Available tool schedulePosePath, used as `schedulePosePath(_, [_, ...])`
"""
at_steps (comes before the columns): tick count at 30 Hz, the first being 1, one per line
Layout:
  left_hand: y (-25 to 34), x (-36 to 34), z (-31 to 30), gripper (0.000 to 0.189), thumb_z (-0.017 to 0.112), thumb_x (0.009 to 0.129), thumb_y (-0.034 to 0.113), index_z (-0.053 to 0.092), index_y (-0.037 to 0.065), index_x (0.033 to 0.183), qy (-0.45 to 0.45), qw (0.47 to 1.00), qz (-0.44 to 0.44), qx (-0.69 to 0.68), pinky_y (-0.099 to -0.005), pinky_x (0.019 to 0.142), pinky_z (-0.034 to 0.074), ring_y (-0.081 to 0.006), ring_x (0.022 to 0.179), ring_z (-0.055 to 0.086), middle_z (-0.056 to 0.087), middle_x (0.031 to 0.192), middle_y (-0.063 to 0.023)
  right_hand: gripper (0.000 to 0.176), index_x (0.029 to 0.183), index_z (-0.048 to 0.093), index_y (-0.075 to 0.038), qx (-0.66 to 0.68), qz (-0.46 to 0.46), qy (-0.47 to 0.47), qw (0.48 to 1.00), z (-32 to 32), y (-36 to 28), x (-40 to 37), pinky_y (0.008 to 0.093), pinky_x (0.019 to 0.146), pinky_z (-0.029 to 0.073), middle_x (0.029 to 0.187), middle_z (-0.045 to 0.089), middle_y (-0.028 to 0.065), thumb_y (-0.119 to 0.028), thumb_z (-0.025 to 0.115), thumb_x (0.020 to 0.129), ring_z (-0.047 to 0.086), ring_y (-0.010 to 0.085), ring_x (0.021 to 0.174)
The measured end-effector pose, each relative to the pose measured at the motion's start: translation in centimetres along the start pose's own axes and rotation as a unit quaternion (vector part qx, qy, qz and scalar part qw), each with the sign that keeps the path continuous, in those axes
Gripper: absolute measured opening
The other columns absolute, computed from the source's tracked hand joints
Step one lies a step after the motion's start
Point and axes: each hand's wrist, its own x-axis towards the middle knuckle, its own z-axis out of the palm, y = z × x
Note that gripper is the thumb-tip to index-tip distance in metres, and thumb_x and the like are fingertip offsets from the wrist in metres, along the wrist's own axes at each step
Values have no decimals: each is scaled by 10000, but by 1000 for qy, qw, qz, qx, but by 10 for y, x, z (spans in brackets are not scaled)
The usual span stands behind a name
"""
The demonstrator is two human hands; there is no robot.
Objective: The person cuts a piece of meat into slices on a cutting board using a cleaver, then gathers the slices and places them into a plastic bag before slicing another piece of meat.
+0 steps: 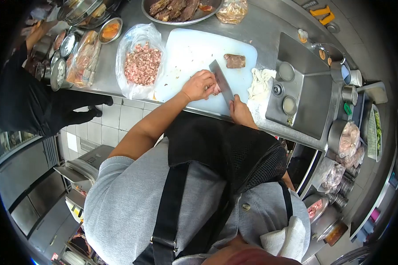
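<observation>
My right hand (242, 111) is wrapped round the handle of a cleaver (221, 81), whose broad blade stands over the white cutting board (185, 48). My left hand (200, 85) has its fingers curled against a small pinkish piece of meat (216, 89), right beside the blade and partly hidden by the fingers. A browner block of meat (235, 61) lies apart on the board, to the right of the blade. Left of the board, an open plastic bag holds diced pink meat (142, 64).
A metal bowl (144, 9) of dark cooked meat sits behind the board. A crumpled white cloth (261, 84) lies between board and sink (311, 79). Small bowls and a bagged item (84, 59) crowd the left counter. Another person in dark clothes (31, 95) stands at the left.
</observation>
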Motion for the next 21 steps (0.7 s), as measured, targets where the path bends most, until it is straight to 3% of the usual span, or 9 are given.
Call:
schedulePosePath(2, [-5, 0, 0, 141, 758, 838, 81, 704, 74, 968, 12, 1000, 7, 3, -433, 984, 508, -314, 1126, 614, 660, 1115, -87, 275, 1188, 513, 19, 2, -4, 8, 1000, -2, 8, -8, 623, 741, 518, 853, 689, 346, -236, 501, 1085, 678, 545, 831])
schedulePosePath(4, [-4, -4, 1, 159, 768, 841, 93, 698, 77, 984, 123, 991, -49, -21, -437, 962, 507, -323, 1112, 613, 656, 1120, -85, 275, 1193, 514, 12, -2, 18, -7, 1000, -7, 12, -19, 623, 740, 515, 851, 694, 338, -243, 499, 1091, 679, 543, 830])
schedulePosePath(7, [-5, -13, -2, 178, 774, 847, 105, 694, 82, 1004, 136, 989, -63, 14, -436, 957, 500, -330, 1102, 607, 654, 1118, -87, 273, 1194, 518, 1, -10, 33, 16, 999, -15, 2, -29, 620, 737, 514, 843, 697, 324, -253, 499, 1096, 682, 537, 837])
schedulePosePath(13, [4, -11, -7, 152, 751, 859, 119, 692, 79, 994, 18, 1000, -16, 9, -443, 1014, 490, -310, 1124, 602, 654, 1129, -79, 260, 1216, 504, -13, -37, 25, -5, 999, -22, -24, -31, 617, 731, 515, 828, 698, 311, -245, 499, 1098, 685, 533, 830])
schedulePosePath(17, [4, -10, -7, 153, 745, 866, 103, 684, 72, 1002, 22, 1000, -5, 4, -438, 988, 491, -329, 1106, 599, 653, 1122, -97, 252, 1202, 498, -14, -43, 39, -32, 998, -19, -26, -29, 613, 729, 517, 828, 698, 313, -244, 487, 1101, 687, 532, 822])
schedulePosePath(21, [6, -8, -8, 125, 744, 862, 124, 690, 64, 957, 25, 1000, -13, 13, -395, 985, 511, -283, 1098, 608, 660, 1080, -60, 237, 1158, 496, -6, -35, 31, -44, 998, -16, -17, -30, 614, 728, 521, 825, 696, 318, -235, 480, 1100, 689, 532, 816])
